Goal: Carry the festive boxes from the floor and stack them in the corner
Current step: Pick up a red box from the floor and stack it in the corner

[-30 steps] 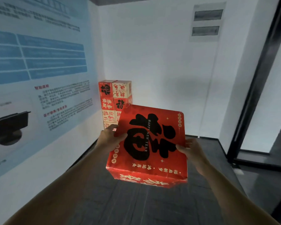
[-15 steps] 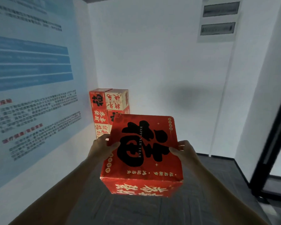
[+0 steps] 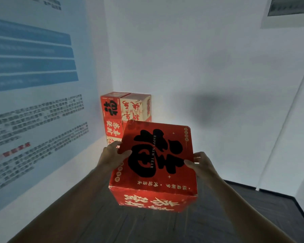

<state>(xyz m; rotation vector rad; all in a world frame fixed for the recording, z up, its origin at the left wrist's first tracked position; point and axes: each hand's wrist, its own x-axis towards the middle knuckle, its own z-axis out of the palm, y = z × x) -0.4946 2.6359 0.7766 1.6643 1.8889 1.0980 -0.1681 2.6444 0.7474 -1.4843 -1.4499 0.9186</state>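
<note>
Carrying step: the red festive box is held above the floor, short of the corner.
It is a cube with a big black character on its lid. The left hand and right hand clamp opposite sides, thumbs on top. Next it probably needs setting squarely onto the stacked boxes ahead.

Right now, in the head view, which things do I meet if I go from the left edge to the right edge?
blue wall poster → left hand → carried red box → right hand → grey wall panel. The stacked boxes in the corner overlap the left hand, so I leave them out.
</note>
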